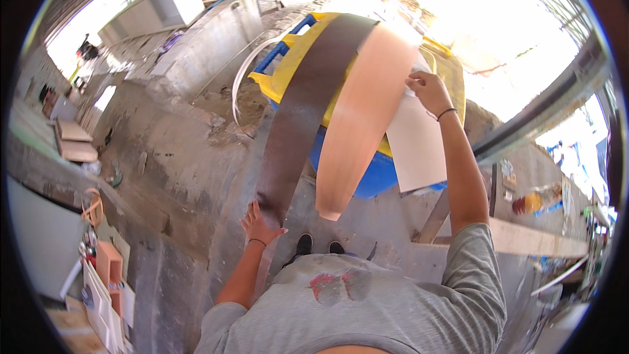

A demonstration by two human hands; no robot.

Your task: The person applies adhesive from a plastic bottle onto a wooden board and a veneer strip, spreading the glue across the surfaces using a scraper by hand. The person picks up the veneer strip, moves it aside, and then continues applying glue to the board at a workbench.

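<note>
Dark brown laminate strip (308, 101) runs from the far yellow sheet (288, 69) down toward the person, its near end low and just ahead of the black shoes (319, 246). The left hand (260, 223) lies flat on that near end, fingers (252, 212) spread and pressing on the strip's left edge rather than wrapped round it. Just beside it on the right hangs a wider peach-coloured laminate strip (357, 118), bowed, its rounded lower end free above the concrete floor (196, 177). The two strips overlap near their upper ends, the peach one in front.

The right hand (429, 90) is raised at the upper right edge of the peach strip, fingers (414, 81) pinched on an edge there; whether they grip the peach strip, the white board (419, 151) right behind it, or both, cannot be told. A dark band sits on each wrist. The white board leans on the blue barrel (373, 177), which stands under the yellow sheet.

A curved white strip (244, 69) arcs over the rubble to the left of the barrel. A wooden plank (524, 236) crosses on the right. White and orange panels (105, 282) stand stacked at the lower left. The person wears a grey shirt (367, 308).
</note>
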